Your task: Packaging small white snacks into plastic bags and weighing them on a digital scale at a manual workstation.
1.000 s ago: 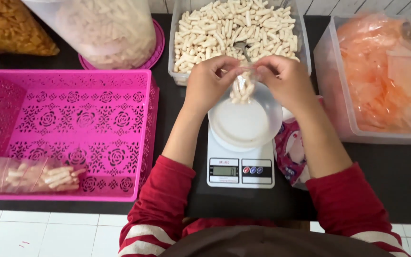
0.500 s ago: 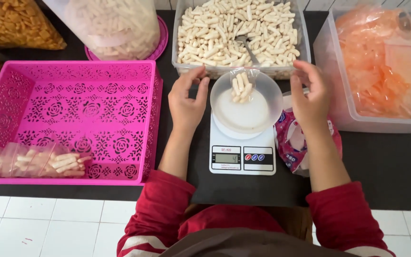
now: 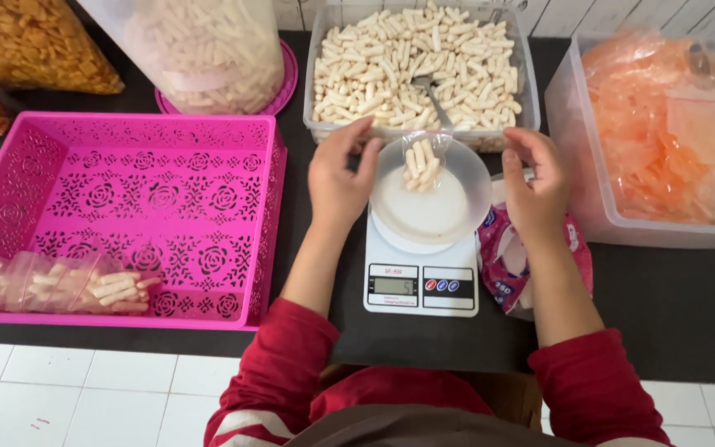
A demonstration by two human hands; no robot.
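Note:
A small clear bag of pale stick snacks (image 3: 420,165) lies in a white bowl (image 3: 444,211) on a white digital kitchen scale (image 3: 420,285). My left hand (image 3: 339,176) hovers just left of the bowl, fingers apart, holding nothing. To the right of the bowl my right hand (image 3: 532,184) is also empty with spread fingers. Behind the bowl stands a clear tub full of the same pale sticks (image 3: 374,58), with a metal spoon (image 3: 436,101) lying in it.
A pink lattice basket (image 3: 175,141) at left holds several filled small bags (image 3: 59,285). A round clear jar of sticks (image 3: 200,45) stands behind it. A clear tub of orange crackers (image 3: 664,132) is at right. A pink printed packet (image 3: 511,257) lies beside the scale.
A second ago both hands held the small bag over the bowl. They have let it go into the bowl and moved apart to either side.

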